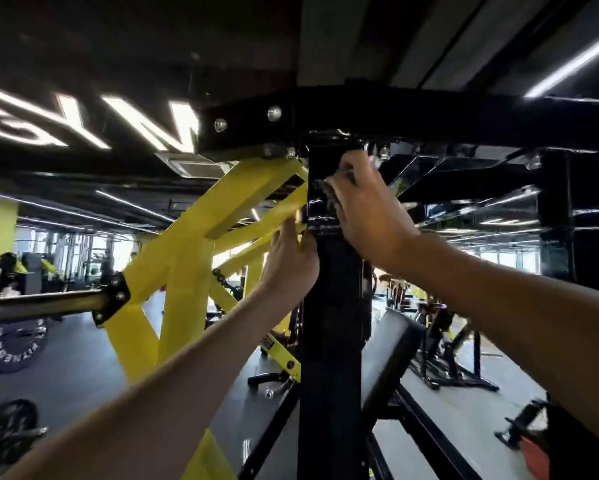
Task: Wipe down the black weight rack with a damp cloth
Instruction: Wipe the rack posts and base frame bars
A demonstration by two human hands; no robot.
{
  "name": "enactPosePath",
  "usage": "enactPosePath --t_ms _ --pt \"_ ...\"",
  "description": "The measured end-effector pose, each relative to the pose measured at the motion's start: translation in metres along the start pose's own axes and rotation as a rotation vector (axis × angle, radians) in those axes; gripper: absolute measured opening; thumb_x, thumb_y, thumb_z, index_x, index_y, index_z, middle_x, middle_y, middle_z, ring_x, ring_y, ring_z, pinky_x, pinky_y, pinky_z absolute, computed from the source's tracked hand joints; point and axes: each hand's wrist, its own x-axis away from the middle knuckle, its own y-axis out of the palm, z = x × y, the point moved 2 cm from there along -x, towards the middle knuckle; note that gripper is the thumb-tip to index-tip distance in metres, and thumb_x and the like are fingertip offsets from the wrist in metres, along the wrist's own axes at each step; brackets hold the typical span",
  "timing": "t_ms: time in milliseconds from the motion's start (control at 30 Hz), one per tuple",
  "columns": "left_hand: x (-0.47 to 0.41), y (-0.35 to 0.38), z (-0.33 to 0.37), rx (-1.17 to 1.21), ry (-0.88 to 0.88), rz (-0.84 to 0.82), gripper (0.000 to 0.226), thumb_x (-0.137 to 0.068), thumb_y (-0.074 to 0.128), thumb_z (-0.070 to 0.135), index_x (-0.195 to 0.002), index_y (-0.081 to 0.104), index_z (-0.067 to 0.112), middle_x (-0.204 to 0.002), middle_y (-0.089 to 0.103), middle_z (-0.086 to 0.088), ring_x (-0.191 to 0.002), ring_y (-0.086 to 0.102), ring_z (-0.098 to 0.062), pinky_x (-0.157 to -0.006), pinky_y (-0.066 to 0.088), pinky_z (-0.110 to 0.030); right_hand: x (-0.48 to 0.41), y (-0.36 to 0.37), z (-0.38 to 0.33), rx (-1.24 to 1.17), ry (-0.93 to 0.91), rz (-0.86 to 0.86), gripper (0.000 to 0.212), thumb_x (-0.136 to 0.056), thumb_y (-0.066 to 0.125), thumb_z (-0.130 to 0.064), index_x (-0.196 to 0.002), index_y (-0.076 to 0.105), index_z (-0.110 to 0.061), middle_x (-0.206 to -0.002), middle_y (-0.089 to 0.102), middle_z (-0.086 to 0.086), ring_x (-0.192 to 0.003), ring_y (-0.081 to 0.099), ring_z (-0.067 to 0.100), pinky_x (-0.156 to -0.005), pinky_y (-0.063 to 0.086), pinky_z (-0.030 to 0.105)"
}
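While we look up, both our hands are on the tall black metal weight rack (331, 306). They are close to each other, but they do not touch.

Our right hand (367, 216) is the higher one. It presses a dark crumpled cloth (326, 192) on the front of the rack's shiny upright post, and its fingers curl over the cloth. A bit of the cloth sticks out to the left of the right hand.

Our left hand (289, 258) is just below and to the left of the right hand. It holds the left edge of the same post, with its fingers going round the side.

Just above the right hand, the post meets a thick black top beam (412, 112) with round silver bolts (274, 113).

To the left of the left hand is a slanted yellow metal frame (183, 258). Further left, a shiny silver bar (41, 303) sticks out, and a round black weight plate with white letters (17, 344) sits lower than the bar.

Below the right arm is a grey padded bench (388, 348). High up, left of both hands, big glowing white letters (83, 119) shine.
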Motion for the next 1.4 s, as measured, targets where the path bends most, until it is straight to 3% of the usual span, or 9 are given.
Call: enactPosePath --t_ms 100,167,233,467,867,1033,1100,1200,1400 --pt "-0.015 0.008 -0.008 0.040 0.098 -0.035 0.049 -0.108 0.029 0.024 -0.155 0.022 0.032 -0.095 0.067 -0.017 -0.066 0.063 -0.019 -0.056 0.046 -0.030 -0.036 0.004 0.011 0.186 -0.053 0.096 0.038 -0.074 0.069 0.009 -0.111 0.065 -0.001 -0.114 0.052 0.018 -0.097 0.052 0.034 -0.076 0.052 0.043" --pt "-0.016 0.012 -0.019 0.042 0.140 -0.073 0.050 -0.109 0.024 0.034 -0.156 0.010 0.043 -0.115 0.062 -0.031 -0.045 0.053 -0.008 -0.043 0.032 -0.023 -0.046 0.007 0.011 0.273 -0.074 0.143 0.036 -0.077 0.071 0.002 -0.113 0.065 -0.001 -0.111 0.056 0.019 -0.097 0.053 0.036 -0.078 0.050 0.044" --pt "-0.017 0.017 -0.031 0.028 0.198 -0.111 0.050 -0.107 0.021 0.045 -0.153 0.002 0.051 -0.128 0.055 -0.033 -0.041 0.043 -0.002 -0.041 0.033 -0.026 -0.038 0.017 0.007 0.367 -0.182 0.113 0.041 -0.086 0.067 -0.014 -0.124 0.060 0.001 -0.119 0.055 0.021 -0.105 0.051 0.038 -0.086 0.048 0.044" --pt "-0.023 0.023 -0.044 0.114 0.302 -0.068 0.048 -0.108 0.020 0.039 -0.152 0.004 0.051 -0.049 0.036 0.014 -0.042 0.026 0.000 -0.045 0.029 -0.026 -0.051 0.005 0.017 0.409 -0.261 0.066 0.047 -0.082 0.053 0.000 -0.128 0.060 -0.001 -0.123 0.057 0.022 -0.109 0.052 0.043 -0.088 0.049 0.050" --pt "-0.022 0.025 -0.047 0.120 0.348 -0.072 0.049 -0.108 0.021 0.041 -0.153 0.002 0.050 -0.076 0.044 0.024 -0.058 0.044 -0.002 -0.056 0.044 -0.026 -0.022 0.017 0.020 0.386 -0.420 0.023 0.050 -0.080 0.057 0.011 -0.128 0.059 -0.001 -0.125 0.056 0.024 -0.103 0.054 0.041 -0.080 0.054 0.049" --pt "-0.020 0.023 -0.043 0.121 0.361 -0.079 0.052 -0.108 0.021 0.035 -0.158 0.005 0.037 -0.110 0.040 0.039 -0.067 0.031 0.018 -0.067 0.032 0.008 -0.020 0.002 0.032 0.374 -0.273 0.058 0.056 -0.073 0.069 0.012 -0.126 0.061 -0.002 -0.125 0.055 0.026 -0.098 0.054 0.043 -0.072 0.053 0.046" --pt "-0.018 0.023 -0.040 0.114 0.369 -0.103 0.053 -0.108 0.020 0.035 -0.159 0.005 0.033 -0.151 0.037 0.018 -0.068 0.042 0.015 -0.068 0.033 0.008 -0.011 0.007 0.024 0.409 -0.376 -0.032 0.054 -0.074 0.062 0.009 -0.127 0.060 -0.003 -0.125 0.055 0.027 -0.098 0.055 0.042 -0.069 0.054 0.046" --pt "-0.015 0.022 -0.040 0.107 0.350 -0.110 0.053 -0.108 0.020 0.034 -0.159 0.005 0.032 -0.157 0.033 -0.019 -0.064 0.049 0.013 -0.065 0.036 0.003 -0.011 -0.003 0.030 0.413 -0.409 -0.050 0.051 -0.077 0.062 0.007 -0.126 0.061 -0.005 -0.120 0.057 0.026 -0.093 0.058 0.042 -0.061 0.054 0.043" --pt "-0.001 0.026 -0.048 0.084 0.301 -0.103 0.052 -0.108 0.021 0.035 -0.158 0.004 0.035 -0.153 0.021 0.016 -0.072 0.052 0.027 -0.065 0.037 0.003 0.001 0.008 0.016 0.405 -0.519 -0.108 0.047 -0.082 0.053 -0.005 -0.128 0.059 -0.011 -0.118 0.056 0.027 -0.091 0.059 0.043 -0.055 0.056 0.045"
